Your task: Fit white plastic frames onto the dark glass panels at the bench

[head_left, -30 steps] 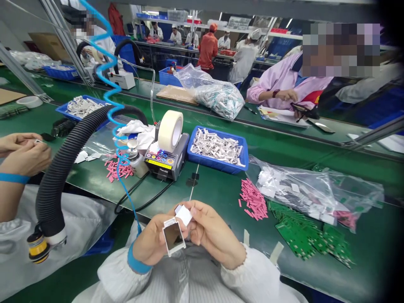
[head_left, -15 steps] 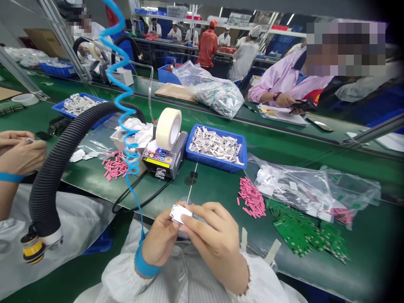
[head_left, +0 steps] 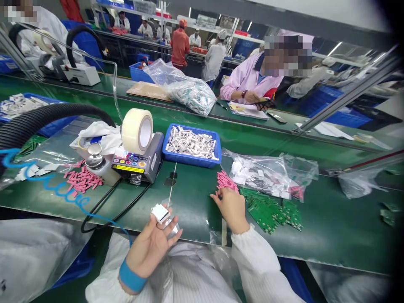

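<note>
My left hand (head_left: 151, 244) holds a small white framed part (head_left: 161, 213) at its fingertips, just above the near edge of the green belt (head_left: 189, 202). My right hand (head_left: 232, 207) reaches out flat onto the belt, its fingers spread and touching the pile of pink strips (head_left: 225, 181). Right beside that hand lies a heap of green circuit boards (head_left: 271, 210). Both sleeves are white, and the left wrist wears a blue band.
A tape dispenser with a white roll (head_left: 137, 145) stands at left, a blue tray of white parts (head_left: 191, 145) behind, a clear bag of parts (head_left: 268, 174) at right. A black hose (head_left: 38, 120) and blue coiled tube (head_left: 47, 185) hang at left. A person in pink (head_left: 249, 80) sits opposite.
My right hand let go of the white part and moved right onto the pink strips. The left hand keeps the part. The view swung to the right.
</note>
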The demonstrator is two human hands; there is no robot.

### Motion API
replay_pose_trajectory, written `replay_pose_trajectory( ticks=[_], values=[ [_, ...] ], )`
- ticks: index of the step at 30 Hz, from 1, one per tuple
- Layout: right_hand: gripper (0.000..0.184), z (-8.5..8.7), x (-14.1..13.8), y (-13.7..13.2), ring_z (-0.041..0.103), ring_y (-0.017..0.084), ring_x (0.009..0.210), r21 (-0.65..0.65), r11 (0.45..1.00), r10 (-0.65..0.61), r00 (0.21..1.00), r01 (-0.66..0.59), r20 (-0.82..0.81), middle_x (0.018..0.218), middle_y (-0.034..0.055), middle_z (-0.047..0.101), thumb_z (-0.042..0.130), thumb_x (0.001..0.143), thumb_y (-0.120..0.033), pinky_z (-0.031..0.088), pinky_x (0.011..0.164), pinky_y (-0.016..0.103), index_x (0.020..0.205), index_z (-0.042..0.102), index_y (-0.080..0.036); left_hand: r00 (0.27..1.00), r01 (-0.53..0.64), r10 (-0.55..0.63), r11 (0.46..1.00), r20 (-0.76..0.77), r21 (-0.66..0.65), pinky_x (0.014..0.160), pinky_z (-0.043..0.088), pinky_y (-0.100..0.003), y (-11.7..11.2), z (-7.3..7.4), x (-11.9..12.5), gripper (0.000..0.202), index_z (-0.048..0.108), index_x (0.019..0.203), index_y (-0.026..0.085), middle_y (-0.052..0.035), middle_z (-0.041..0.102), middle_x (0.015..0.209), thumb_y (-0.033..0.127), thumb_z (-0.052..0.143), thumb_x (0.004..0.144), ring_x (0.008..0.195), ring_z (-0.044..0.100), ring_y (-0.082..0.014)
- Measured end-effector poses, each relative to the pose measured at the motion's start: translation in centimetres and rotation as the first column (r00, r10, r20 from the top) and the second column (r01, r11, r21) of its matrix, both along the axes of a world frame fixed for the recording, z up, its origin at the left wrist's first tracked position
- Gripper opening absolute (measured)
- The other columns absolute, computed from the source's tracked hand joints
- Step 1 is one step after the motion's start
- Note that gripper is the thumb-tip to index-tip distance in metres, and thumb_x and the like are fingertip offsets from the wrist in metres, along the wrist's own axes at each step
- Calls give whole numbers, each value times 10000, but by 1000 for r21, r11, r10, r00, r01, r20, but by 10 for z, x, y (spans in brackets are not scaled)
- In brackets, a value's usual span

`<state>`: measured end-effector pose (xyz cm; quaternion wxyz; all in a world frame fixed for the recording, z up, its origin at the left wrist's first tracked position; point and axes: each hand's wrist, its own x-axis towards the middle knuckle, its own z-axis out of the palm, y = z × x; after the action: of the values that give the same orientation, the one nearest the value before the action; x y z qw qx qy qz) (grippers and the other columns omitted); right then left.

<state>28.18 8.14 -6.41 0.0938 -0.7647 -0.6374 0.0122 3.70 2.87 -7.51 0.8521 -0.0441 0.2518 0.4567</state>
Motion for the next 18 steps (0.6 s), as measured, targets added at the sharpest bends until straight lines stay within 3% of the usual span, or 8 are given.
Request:
replay_pose_trajectory(
  ticks=[3, 6, 9, 13, 15, 18],
  values=[
    [165, -19, 14, 5, 598, 247, 736, -27, 998, -57, 998, 58, 38, 780, 126, 651, 548, 815, -267, 379, 630, 338, 714, 609, -152, 999, -3, 6, 997, -39, 74, 970, 346, -501, -1, 7, 1, 288, 645, 1047, 303, -8, 670, 968, 409, 595, 784, 977, 575, -201],
    [187, -21, 10, 6, 603, 242, 725, -37, 999, -11, 999, 12, 35, 760, 138, 646, 484, 831, -190, 374, 619, 327, 683, 592, -152, 995, -3, 21, 983, -97, 183, 945, 372, -474, -3, 15, -1, 310, 655, 1041, 266, -31, 670, 932, 392, 630, 760, 979, 568, -213],
    [186, -7, -4, 3, 606, 230, 672, -37, 996, 82, 996, -83, -19, 703, 115, 637, 452, 837, -170, 366, 569, 301, 689, 565, -158, 983, -8, 56, 965, -174, 261, 941, 382, -441, -5, 21, -7, 344, 665, 1040, 219, -52, 675, 904, 394, 644, 745, 961, 567, -214],
    [194, 29, -35, -9, 572, 166, 546, 8, 972, 235, 960, -236, -153, 640, 23, 607, 381, 912, -284, 364, 503, 261, 819, 521, -188, 965, -34, 106, 957, -238, 289, 946, 383, -428, -7, 26, -15, 356, 674, 1028, 195, -56, 686, 873, 408, 641, 744, 924, 577, -203],
    [179, 50, -55, -17, 570, 152, 591, 130, 922, 387, 883, -365, -265, 681, 15, 603, 368, 925, -288, 396, 532, 254, 837, 498, -201, 960, -47, 121, 959, -254, 279, 937, 391, -429, -9, 28, -16, 331, 682, 1005, 195, -52, 689, 857, 399, 641, 747, 914, 581, -200],
    [135, 76, -84, -28, 570, 150, 741, 384, 721, 690, 644, -576, -331, 794, 34, 610, 373, 920, -204, 445, 659, 275, 843, 484, -205, 956, -52, 130, 957, -264, 284, 925, 397, -424, -10, 30, -17, 323, 684, 994, 187, -60, 697, 855, 390, 646, 746, 914, 585, -205]
  ],
)
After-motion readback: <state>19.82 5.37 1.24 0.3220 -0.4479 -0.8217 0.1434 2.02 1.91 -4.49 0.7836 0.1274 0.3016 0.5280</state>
